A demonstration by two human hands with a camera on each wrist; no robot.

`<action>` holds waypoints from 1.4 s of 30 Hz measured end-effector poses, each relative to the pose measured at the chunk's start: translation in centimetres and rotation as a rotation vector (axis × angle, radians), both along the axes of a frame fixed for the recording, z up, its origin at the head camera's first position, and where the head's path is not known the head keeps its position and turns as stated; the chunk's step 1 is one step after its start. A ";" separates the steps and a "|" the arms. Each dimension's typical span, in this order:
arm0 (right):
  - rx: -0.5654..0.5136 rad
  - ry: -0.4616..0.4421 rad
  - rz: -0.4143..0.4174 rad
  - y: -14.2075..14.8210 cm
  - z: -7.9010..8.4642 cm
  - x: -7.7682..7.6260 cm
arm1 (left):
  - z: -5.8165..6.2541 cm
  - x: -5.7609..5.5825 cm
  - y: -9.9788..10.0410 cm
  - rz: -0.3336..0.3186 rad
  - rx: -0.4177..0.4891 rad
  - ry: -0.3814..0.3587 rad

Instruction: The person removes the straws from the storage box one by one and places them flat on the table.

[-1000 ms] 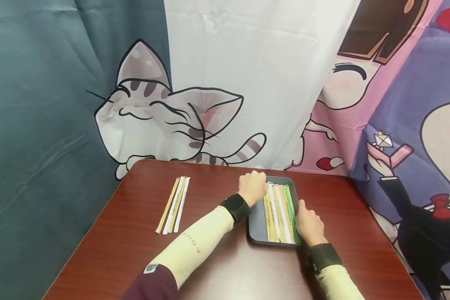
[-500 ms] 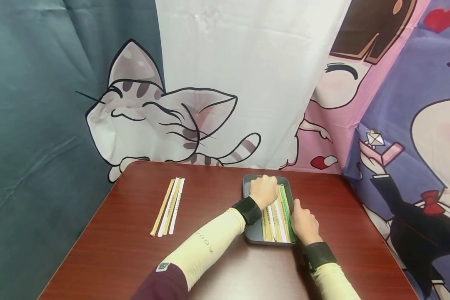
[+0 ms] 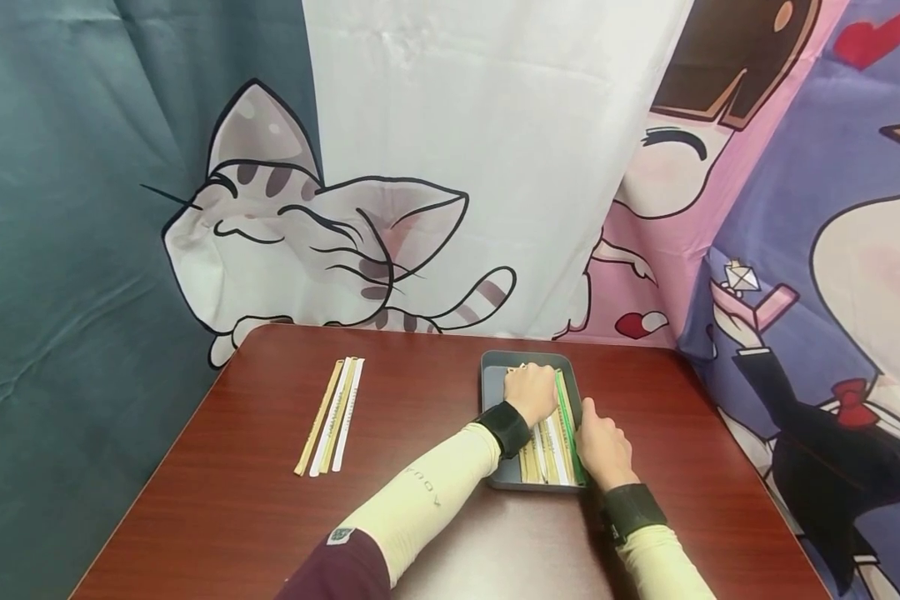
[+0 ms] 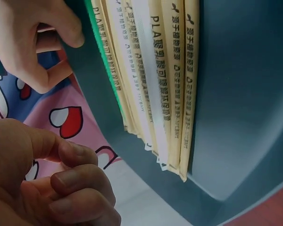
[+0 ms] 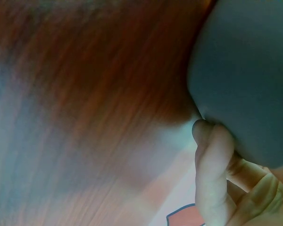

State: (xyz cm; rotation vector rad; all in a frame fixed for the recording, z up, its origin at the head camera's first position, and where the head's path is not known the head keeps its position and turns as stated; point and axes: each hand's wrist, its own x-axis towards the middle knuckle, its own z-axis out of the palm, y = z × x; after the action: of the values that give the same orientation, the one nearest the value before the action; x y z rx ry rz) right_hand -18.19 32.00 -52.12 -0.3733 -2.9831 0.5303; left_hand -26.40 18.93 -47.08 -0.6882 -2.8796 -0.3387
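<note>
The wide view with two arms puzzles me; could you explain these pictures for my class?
There is no machine: a person works with two bare hands. The wide picture comes from a camera on the head; the close-ups come from one on each wrist. On the table sits a grey tray of wrapped straws, with a second group of straws to its left. The right hand grips the tray's edge. The left hand is over the tray, fingers loosely curled, with nothing visibly held.

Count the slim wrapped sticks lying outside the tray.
4, left of the tray: leftmost tan stick, inner white stick, second tan stick, rightmost white stick. Overlap might hide another.
</note>
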 end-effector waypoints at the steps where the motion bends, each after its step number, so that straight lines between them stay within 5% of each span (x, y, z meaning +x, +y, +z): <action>1: 0.001 0.003 0.000 0.0 0.1 0.0 | 0.0 0.0 0.1 0.008 -0.003 0.006; 6: -0.001 -0.001 0.000 0.2 0.2 -0.1 | -0.4 0.1 0.7 0.048 -0.053 -0.011; 16: 0.005 0.023 0.025 -0.1 -0.2 0.1 | -2.3 0.2 1.8 0.101 -0.138 -0.178; 30: 0.001 0.019 0.018 0.2 -0.2 -0.1 | -3.7 -0.2 2.2 0.109 -0.146 -0.212; 42: 0.009 0.010 0.001 0.0 -0.1 -0.2 | -3.4 0.2 2.1 0.115 -0.112 -0.268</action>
State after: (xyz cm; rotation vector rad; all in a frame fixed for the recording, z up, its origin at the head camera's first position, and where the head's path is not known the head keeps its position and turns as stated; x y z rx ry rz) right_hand -18.36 32.00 -52.23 -0.3681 -2.9752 0.5172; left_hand -26.22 21.07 -50.45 -0.5257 -3.1979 -0.2743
